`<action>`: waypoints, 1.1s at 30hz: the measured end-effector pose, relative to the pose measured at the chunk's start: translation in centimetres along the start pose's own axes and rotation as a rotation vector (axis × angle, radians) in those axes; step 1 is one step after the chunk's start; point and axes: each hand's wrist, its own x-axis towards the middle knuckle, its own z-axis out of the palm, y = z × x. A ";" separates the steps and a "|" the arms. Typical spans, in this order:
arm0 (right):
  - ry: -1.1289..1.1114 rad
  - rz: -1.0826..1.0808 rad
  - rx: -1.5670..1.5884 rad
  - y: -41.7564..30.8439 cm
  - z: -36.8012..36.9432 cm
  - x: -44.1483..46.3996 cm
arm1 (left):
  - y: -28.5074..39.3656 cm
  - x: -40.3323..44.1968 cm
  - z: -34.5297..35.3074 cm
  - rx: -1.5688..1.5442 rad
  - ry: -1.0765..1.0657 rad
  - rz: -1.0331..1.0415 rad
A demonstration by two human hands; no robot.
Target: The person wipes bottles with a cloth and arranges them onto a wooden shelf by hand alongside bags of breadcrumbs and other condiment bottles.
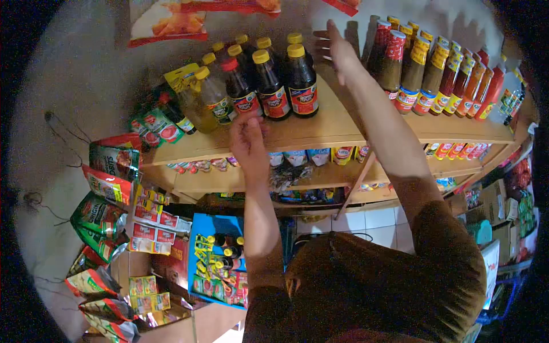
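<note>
Soy sauce bottles with yellow caps (275,97) stand upright in a cluster on the wooden top shelf. One bottle with a red cap (241,86) is at the cluster's front. My left hand (249,140) is at the shelf's front edge, just before that bottle's label, its fingers curled in and nothing visible in them; whether it touches the bottle I cannot tell. To the right of the cluster, my right hand (340,52) reaches over the shelf with fingers spread, holding nothing. Beside the cluster's left end are clear bottles of pale liquid (216,100).
More sauce bottles (422,71) line the shelf's right side. Green and red packets (163,126) lie at its left end. Hanging pouches (98,220) flank the left wall. A blue tray (197,251) of sachets and small bottles sits below. Snack bags (168,26) hang above.
</note>
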 end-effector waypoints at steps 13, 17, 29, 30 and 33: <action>-0.496 -0.187 -0.548 2.4 -2.7 -3.9 | -0.9 1.0 -0.4 -0.098 -0.023 -0.088; -0.496 -0.332 -0.706 3.8 -2.5 -2.7 | -0.1 1.3 -0.7 -0.081 -0.031 -0.100; -0.551 -0.209 -0.561 4.6 -2.6 -1.7 | -0.4 1.2 -0.3 -0.028 -0.043 -0.099; -0.521 -0.237 -0.619 5.3 -3.0 -1.1 | -0.3 1.2 -0.3 -0.019 -0.042 -0.097; -0.466 -0.295 -0.715 6.4 -3.5 0.1 | -0.2 1.2 -0.5 -0.013 -0.048 -0.095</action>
